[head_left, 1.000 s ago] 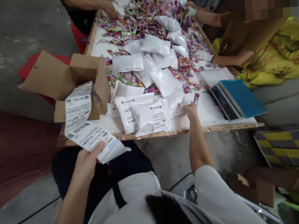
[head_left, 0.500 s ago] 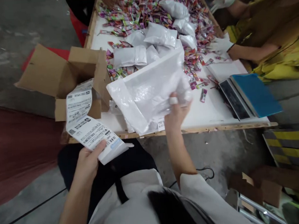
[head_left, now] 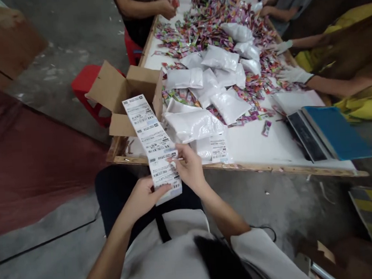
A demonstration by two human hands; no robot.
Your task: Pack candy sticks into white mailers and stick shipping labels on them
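A long strip of printed shipping labels (head_left: 149,131) runs from my lap up to the open cardboard box (head_left: 125,123). Its lower end is pinched in my left hand (head_left: 144,197), thumb on top. Higher up, at the strip's right edge, my right hand (head_left: 190,167) closes its fingers on the labels. Just beyond that hand, a white mailer bag (head_left: 194,124) lies on the table, and a bag with a label stuck on it (head_left: 218,147) sits at the table's front edge, partly covered by the mailer.
Several filled white bags (head_left: 220,58) rest on a heap of small colourful sachets (head_left: 208,8). A blue folder (head_left: 333,132) lies beside a dark flat device (head_left: 304,136) at right. Co-workers' gloved hands (head_left: 293,75) are at the right side; a red stool (head_left: 88,85) stands left.
My right hand has let go of the white mailer bag, which now lies on the table, and has come left onto the label strip. The view has shifted left.
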